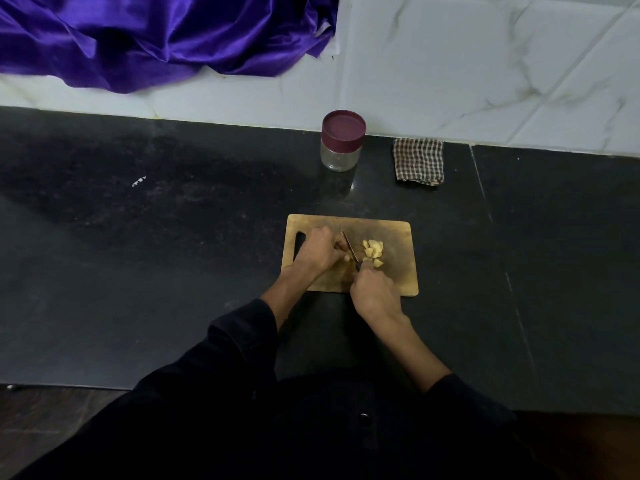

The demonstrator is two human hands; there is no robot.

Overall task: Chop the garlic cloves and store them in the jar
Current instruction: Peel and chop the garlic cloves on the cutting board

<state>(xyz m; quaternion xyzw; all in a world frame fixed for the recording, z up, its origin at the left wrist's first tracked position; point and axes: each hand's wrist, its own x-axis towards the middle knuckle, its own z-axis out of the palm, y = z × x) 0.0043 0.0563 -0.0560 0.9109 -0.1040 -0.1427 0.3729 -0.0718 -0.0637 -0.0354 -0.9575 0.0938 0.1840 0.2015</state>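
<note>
While lying square on the dark counter (pixel 173 237), with bare black stone all round, sits well back from the front edge: wooden chopping board (pixel 391 271), handle slot at its left end. Plenty of open room to the left and right; behind, well apart from the board, a lidded jar (pixel 342 142) near the wall, maroon lid on, clear glass looking empty. Just beside it to the right, a folded checked cloth (pixel 419 162).

Mid-board now: pale yellow garlic pieces (pixel 373 252) in a small loose heap, cut chunky. Left hand (pixel 320 249), fingers curled down on something against the board, too hidden to name. Right hand (pixel 372 289), fingers wrapped round the handle of a knife (pixel 349 247), blade angled between the left hand and the heap.

Behind it all, white marbled wall tiles and purple satin fabric (pixel 156 39) draped at upper left.
</note>
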